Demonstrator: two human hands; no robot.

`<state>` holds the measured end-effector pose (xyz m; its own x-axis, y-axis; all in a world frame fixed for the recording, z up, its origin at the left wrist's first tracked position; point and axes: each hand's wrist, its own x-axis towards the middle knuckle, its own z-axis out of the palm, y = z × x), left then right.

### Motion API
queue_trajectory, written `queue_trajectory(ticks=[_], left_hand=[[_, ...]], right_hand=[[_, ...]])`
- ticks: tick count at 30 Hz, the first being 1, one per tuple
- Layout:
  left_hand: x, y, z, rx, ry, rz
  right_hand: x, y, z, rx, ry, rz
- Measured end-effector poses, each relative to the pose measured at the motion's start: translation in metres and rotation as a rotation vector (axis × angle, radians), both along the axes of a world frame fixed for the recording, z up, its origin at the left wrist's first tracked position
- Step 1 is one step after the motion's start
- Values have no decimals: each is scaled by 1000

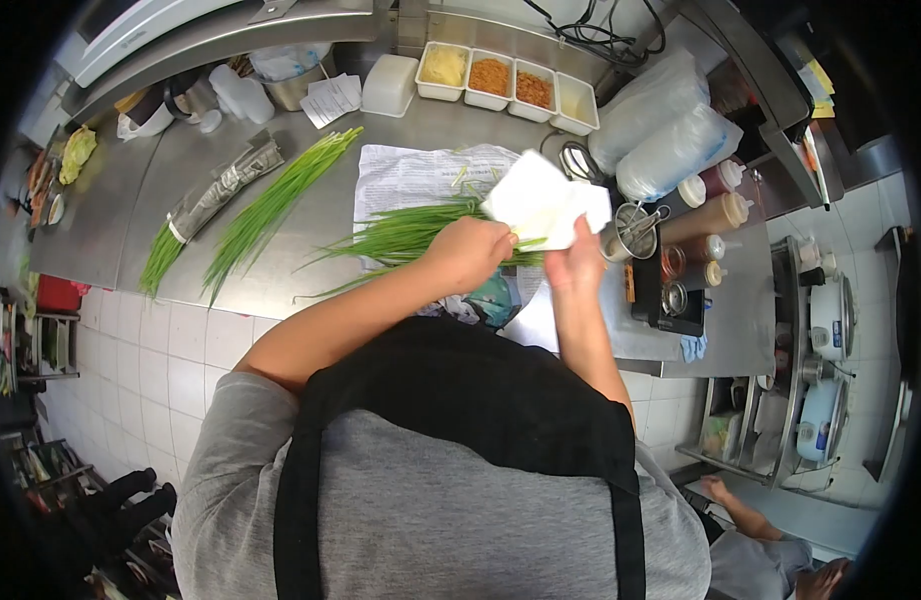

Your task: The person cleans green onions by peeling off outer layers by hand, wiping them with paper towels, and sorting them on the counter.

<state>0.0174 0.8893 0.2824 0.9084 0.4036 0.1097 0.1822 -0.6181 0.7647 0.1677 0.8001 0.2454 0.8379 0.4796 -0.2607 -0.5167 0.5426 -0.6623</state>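
White paper (541,205) lies over the root ends of a bunch of long green stalks (411,232), on a spread newspaper (381,170). My left hand (471,252) is closed at the stalks beside the paper's left edge, fingers pinched together. The fingers of my right hand (578,258) are closed on the paper's lower right part. To the left, a loose bunch of green stalks (271,205) lies on the steel counter (311,262), next to another bunch wrapped in newspaper (226,187). A patterned cloth (491,300) shows below my left hand.
White tubs of food (489,80) line the back. At the right are plastic bags (671,130), a metal cup with utensils (636,235), sauce bottles (716,212) and a black tray (671,310). Another person's arm (746,512) shows at the lower right.
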Motion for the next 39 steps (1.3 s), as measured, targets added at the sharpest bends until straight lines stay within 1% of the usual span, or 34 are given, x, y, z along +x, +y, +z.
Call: queue_trajectory(ticks=[2,5,7,10,11,14,16,17,19,21,23,26,27,29,30,33,36,39], left_hand=[[-14,11,8,-42,33,5],[-41,52,14,214,46,147],[-68,85,28,266,61,294],[-95,135,27,380,254,534],[-101,151,18,411,316,595],[-118,202,-26,529,476,583],[-131,232,-62,602,414,607],[-136,240,-70,640,384,621],[-141,242,-69,562,371,689],[-145,241,-72,462,361,742],[-149,242,-74,348,349,788],[-147,239,-80,441,154,793],[-143,239,-81,467,128,752],[-137,237,-85,518,78,668],[-135,238,-87,527,126,700],[-134,247,-91,498,249,733],[-133,251,-93,494,239,728],[-133,250,-92,508,274,712]], right_hand=[[26,-8,1,13,27,-38],[46,-25,17,80,31,-53],[42,-42,31,112,89,-1],[47,-66,18,136,175,14],[45,-71,13,102,179,2],[39,-80,5,26,202,-29],[38,-88,2,53,226,-19],[41,-93,-1,68,240,-12],[51,-110,-13,154,254,56],[53,-123,-19,126,311,29],[55,-131,-30,103,302,39],[53,-134,-48,75,280,70],[53,-133,-54,70,269,83],[56,-140,-76,219,165,283],[54,-137,-74,294,111,383],[44,-131,-66,81,276,153],[44,-136,-71,145,226,282],[39,-134,-66,52,287,176]])
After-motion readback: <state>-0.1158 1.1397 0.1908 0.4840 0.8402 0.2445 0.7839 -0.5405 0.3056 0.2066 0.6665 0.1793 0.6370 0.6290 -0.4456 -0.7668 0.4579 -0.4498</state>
